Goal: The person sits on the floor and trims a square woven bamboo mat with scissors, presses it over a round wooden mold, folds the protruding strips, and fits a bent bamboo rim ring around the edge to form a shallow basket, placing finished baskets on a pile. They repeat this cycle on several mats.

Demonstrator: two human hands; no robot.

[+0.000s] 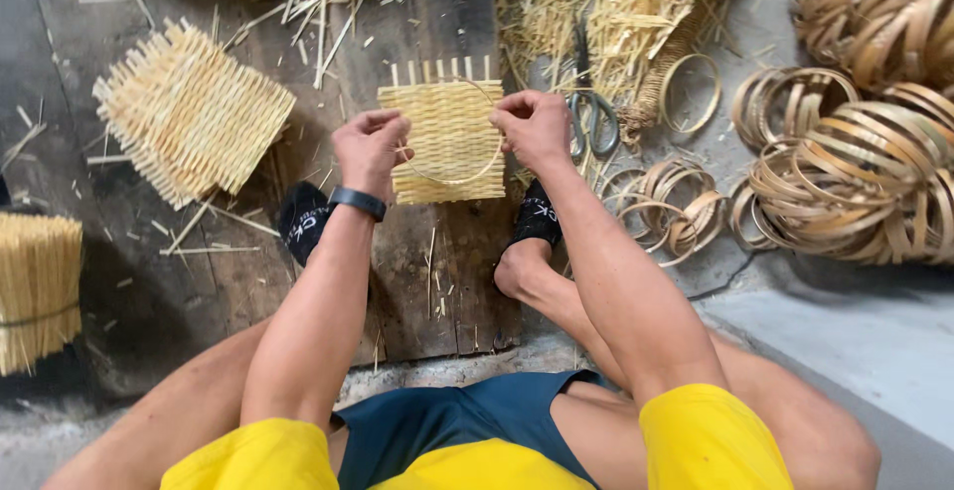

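Between closed hands, bamboo ring

Woven mat: small, square, pale yellow strips, upright ends sticking out along far edge. Lies flat on dark board w/ thin ring of bent strip over it, ring pinched at both sides.
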